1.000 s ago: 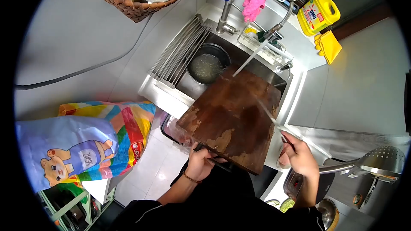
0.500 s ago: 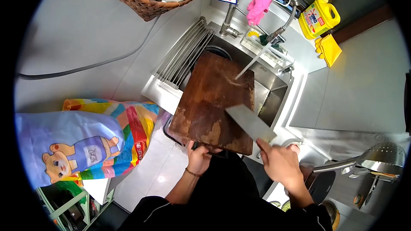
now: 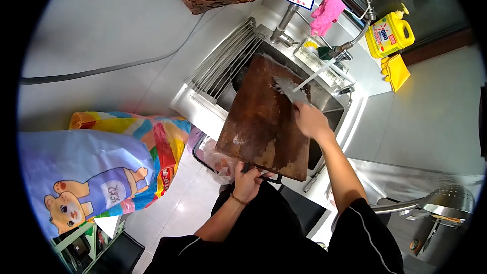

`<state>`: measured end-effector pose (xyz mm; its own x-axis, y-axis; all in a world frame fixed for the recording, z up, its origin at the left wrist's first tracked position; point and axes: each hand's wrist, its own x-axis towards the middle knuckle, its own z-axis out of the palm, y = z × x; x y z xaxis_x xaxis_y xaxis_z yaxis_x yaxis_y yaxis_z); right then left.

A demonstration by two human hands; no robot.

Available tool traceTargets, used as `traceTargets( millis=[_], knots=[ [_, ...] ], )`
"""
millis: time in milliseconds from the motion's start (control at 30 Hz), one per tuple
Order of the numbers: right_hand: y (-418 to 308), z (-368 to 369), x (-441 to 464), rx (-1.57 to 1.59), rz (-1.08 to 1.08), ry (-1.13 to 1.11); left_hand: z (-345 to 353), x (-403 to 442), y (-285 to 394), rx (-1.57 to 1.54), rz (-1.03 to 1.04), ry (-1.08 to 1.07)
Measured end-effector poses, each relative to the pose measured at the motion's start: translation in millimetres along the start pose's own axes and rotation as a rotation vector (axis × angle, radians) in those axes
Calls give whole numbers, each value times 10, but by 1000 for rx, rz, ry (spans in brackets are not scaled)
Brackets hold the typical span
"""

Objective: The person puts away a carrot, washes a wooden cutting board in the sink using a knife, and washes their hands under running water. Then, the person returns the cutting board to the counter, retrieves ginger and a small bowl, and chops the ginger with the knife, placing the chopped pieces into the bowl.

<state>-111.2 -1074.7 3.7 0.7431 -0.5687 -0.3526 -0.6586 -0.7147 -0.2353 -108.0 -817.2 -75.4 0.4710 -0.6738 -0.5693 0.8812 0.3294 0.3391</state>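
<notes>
- The wooden board (image 3: 253,127) reaches over the sink (image 3: 320,100), its far end near the running water (image 3: 313,75).
- The left hand (image 3: 247,184) is clamped at the board's near edge; a firm hold there should limit sliding.
- The right hand (image 3: 310,121) is wrapped round the cleaver (image 3: 285,87), blade at the board's far part.
- Low-angled strokes, directed away from the left hand, seem safest.
</notes>
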Motion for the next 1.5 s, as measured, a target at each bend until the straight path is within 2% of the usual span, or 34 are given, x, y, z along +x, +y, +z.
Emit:
traceTargets(
  millis=[33,133,167,267,300,333,367,400,467,600,700,733,833,933,1000,1067,1167,1200,1267,1300,1367,1433,1500],
  knots=[
    [-39,-89,-239,14,-33,26,-23,28,-6,29,10,-11],
    [-303,-591,-1315,-59,101,-319,-88,83,-11,68,19,2],
    [-335,-626,-1523,-51,75,-365,-30,80,26,55,5,28],
    [-282,-393,-1210,-45,40,-259,-11,156,25,33,-11,34],
    [-182,-238,-869,23,-55,-135,-19,180,11,27,-10,25],
    [-205,-122,-498,58,76,-103,4,182,-19,26,16,16],
    [22,115,-48,49,108,-179,29,164,-59,27,40,13],
    [82,131,103,76,18,-73,58,167,-85,25,67,4],
    [35,-114,-349,99,-5,-75,134,168,12,60,55,22],
    [-174,-482,-1614,-37,153,-340,-37,212,0,103,18,-8],
    [-65,-313,-1009,89,106,-275,-132,241,-69,124,37,3],
    [163,-69,-598,79,17,-206,-125,254,-63,111,55,2],
    [259,137,147,120,25,-34,9,178,-20,60,65,36],
    [293,-86,-433,84,9,-55,-1,202,-5,28,30,43],
    [47,-393,-1148,59,98,-121,-32,201,-6,28,19,41],
    [-111,-572,-1536,-22,136,-323,-8,196,34,54,33,27],
    [-269,-389,-1146,2,148,-353,-54,227,-2,28,58,23],
    [-81,-143,-820,66,21,-205,-46,234,-16,54,65,30],
    [45,143,2,110,-10,-66,-50,211,-41,112,76,44],
    [216,311,502,96,36,-111,-60,167,-38,91,68,49],
    [260,323,973,53,118,-17,-18,94,-30,43,56,46],
    [199,80,652,75,82,-29,-69,66,-7,14,54,25],
    [130,-135,-77,68,21,-28,-62,14,10,-30,54,20]
  ],
)
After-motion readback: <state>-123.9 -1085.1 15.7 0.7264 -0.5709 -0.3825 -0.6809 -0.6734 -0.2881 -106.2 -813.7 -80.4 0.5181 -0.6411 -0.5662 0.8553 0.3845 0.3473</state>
